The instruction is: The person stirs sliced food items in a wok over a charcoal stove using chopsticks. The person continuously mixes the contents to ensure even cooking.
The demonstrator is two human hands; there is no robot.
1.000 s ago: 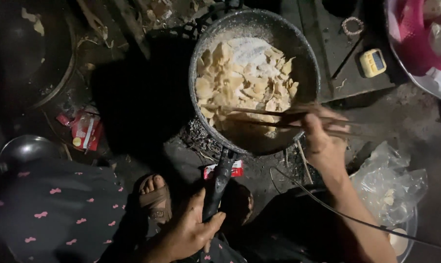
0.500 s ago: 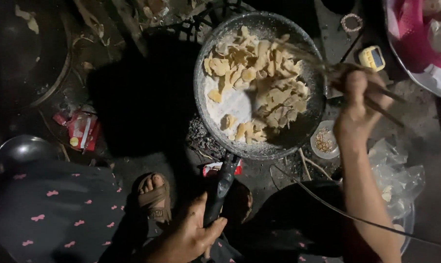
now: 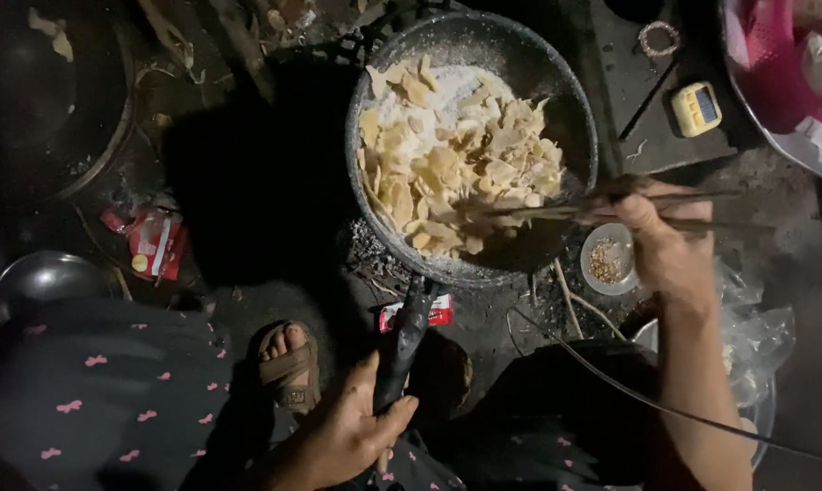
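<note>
Dark garment [image 3: 84,400] with pink bows, brown sandal [image 3: 286,373], bare forearms.

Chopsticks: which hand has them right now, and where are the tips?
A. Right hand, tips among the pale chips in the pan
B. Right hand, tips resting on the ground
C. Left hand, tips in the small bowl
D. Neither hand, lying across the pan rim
A: the right hand grips the chopsticks, whose tips reach into the chips in the pan, while the left hand holds the pan handle.
</note>
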